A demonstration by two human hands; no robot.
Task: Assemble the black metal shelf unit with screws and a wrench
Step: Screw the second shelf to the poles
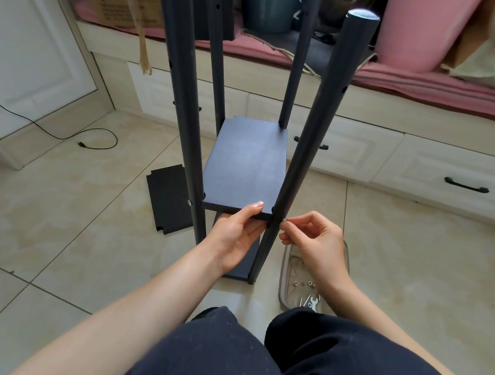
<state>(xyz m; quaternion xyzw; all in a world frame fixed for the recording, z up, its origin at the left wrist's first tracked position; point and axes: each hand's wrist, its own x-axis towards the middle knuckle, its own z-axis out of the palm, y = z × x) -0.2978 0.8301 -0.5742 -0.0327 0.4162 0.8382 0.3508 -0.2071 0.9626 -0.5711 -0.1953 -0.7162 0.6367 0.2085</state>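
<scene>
The black shelf unit (243,164) stands upright on the tiled floor (66,235), four dark round posts rising around a flat shelf board (246,164) set partway up; a lower board shows near the floor beneath it. The left hand (238,232) grips the near edge of the shelf board, thumb on top and fingers (255,230) curled underneath, close beside the near right post (305,150); the right hand (312,239) is at that same post, at the level of the board, its thumb and forefinger pinched together on something small and silvery, apparently a screw (283,219), right against the post. A spare black panel (168,200) lies flat on the floor to the left of the unit, partly behind the near left post (184,121). Just right of the unit, on the floor, sits a clear plastic tray (285,286) holding small nuts and a little wrench (312,302). A black cable (99,146) trails across the tiles at the far left.
</scene>
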